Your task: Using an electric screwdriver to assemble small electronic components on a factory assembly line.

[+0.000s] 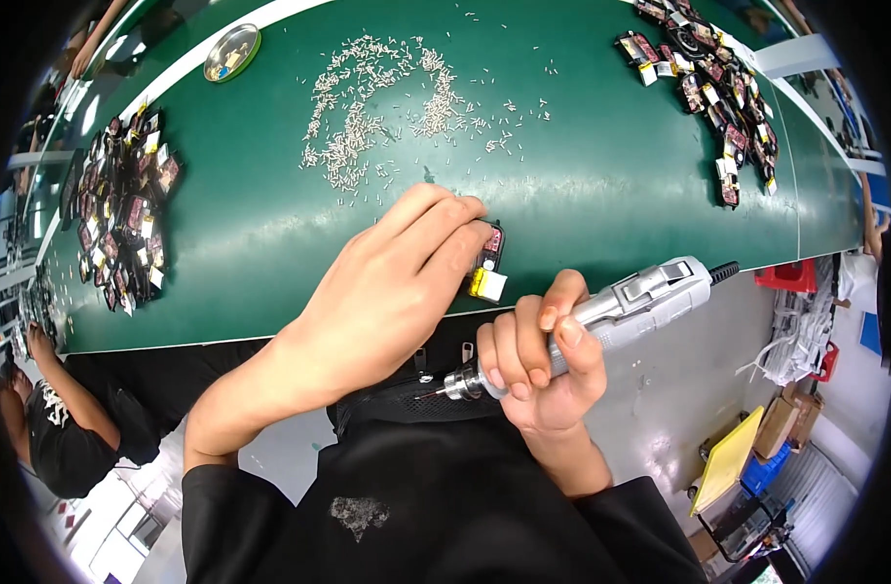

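My left hand point(392, 273) reaches over the near edge of the green table, its fingers bent and closed on the upper left side of a small electronic unit point(492, 255). That unit has a black casing, a reddish circuit board and a yellow-and-white piece at its near end. The hand covers part of it. In front of my body, my right hand point(551, 365) is wrapped round a grey electric screwdriver point(632, 308). Its metal nose and thin bit point left, below my left wrist, and a black cord leaves its other end.
Small pale pins or screws point(353, 146) lie scattered across the green table point(582, 204). Piles of similar units stand at the left point(124, 214) and far right point(728, 107). A round tin point(232, 53) sits at the back left. Another person's arm point(75, 394) shows at the left.
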`<state>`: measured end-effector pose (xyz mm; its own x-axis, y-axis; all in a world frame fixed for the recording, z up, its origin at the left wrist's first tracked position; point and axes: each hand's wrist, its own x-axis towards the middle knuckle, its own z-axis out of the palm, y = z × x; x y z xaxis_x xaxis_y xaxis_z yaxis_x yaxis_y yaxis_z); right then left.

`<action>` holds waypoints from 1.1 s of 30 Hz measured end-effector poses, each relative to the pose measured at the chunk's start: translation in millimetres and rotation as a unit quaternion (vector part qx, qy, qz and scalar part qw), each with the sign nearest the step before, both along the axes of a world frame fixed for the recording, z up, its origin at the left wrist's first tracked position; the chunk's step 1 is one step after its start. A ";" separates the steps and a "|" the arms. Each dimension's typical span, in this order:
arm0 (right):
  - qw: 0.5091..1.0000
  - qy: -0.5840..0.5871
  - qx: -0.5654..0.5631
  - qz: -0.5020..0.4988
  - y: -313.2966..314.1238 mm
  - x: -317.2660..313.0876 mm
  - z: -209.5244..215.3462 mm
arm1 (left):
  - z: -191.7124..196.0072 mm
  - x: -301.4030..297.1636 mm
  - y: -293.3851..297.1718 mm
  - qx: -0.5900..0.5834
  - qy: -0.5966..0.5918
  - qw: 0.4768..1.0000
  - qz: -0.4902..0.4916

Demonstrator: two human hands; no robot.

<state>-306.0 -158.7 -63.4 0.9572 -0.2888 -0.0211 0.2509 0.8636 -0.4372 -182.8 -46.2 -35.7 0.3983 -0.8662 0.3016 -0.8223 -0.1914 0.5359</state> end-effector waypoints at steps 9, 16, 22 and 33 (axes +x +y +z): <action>0.995 0.087 -0.041 -0.029 15.8 0.2 -1.2 | -6.2 -20.2 -8.6 -0.009 -0.157 0.987 0.012; 0.997 -0.001 -0.071 0.037 -18.9 -2.7 15.9 | -4.7 -19.0 -4.9 0.038 -0.127 0.991 0.001; 0.978 -0.085 -0.188 -0.019 -72.3 21.5 53.6 | -7.0 -20.3 0.5 0.037 -0.123 0.992 -0.010; 0.967 -0.077 -0.241 -0.029 -80.8 52.4 30.6 | -10.8 -18.8 -2.0 0.031 -0.107 0.994 -0.009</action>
